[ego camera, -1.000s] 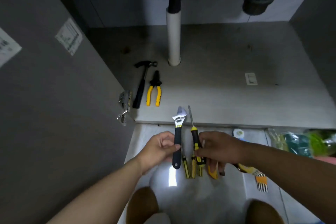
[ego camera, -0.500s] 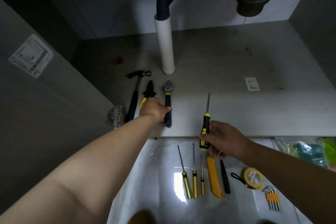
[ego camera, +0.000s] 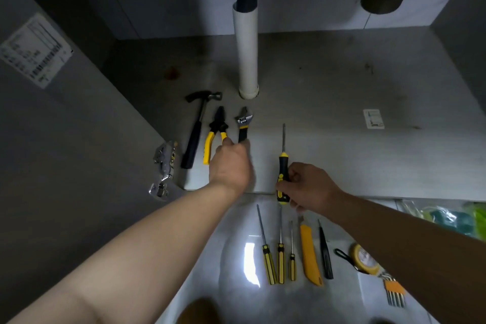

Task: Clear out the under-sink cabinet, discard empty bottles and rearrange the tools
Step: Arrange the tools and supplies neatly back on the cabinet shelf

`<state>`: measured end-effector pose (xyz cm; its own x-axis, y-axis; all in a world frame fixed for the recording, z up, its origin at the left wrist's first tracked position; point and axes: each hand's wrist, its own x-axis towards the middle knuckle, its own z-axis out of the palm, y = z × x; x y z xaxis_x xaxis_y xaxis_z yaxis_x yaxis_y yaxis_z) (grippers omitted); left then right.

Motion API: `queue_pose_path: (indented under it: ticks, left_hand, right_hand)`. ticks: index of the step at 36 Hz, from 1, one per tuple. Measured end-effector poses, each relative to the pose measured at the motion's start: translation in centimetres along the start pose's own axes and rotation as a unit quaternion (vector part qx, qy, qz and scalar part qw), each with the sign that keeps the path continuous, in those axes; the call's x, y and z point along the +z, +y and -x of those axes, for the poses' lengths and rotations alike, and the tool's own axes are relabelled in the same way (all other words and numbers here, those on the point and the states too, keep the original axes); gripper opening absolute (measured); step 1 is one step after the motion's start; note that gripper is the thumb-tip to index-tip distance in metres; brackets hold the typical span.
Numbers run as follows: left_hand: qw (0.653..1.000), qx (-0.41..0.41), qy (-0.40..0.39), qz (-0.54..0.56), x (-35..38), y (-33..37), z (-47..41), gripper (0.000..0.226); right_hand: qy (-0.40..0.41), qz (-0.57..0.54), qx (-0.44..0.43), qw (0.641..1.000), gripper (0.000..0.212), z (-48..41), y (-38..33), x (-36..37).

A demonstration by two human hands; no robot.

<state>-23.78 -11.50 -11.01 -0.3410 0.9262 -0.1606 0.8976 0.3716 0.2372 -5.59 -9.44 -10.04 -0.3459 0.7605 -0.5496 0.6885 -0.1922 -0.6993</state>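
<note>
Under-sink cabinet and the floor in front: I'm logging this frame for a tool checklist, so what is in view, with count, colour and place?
hammer: 1, black, cabinet floor, leftmost in the row
pliers: 1, yellow and black, right of the hammer
adjustable wrench: 1, silver head, black handle, right of the pliers
large screwdriver: 1, black and yellow, held over the cabinet edge
small screwdrivers: 3, yellow and black, floor tiles
utility knife: 1, yellow, right of them
black tool: 1, slim, kind unclear
tape measure: 1, yellow
hex keys: 1 set, orange holder
white pipe: 1, cabinet rear
door hinge: 1, metal, left wall
left hand: on the wrench handle
right hand: gripping the large screwdriver
</note>
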Motion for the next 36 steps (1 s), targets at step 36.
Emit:
queue_pose_path:
  ticks: [36]
  left_hand:
    - [0.980, 0.057, 0.167, 0.097, 1.8, -3.2, 5.2, 0.029]
  right_hand:
    - [0.149, 0.008, -0.014, 0.989, 0.031, -6.5, -4.0, 4.9]
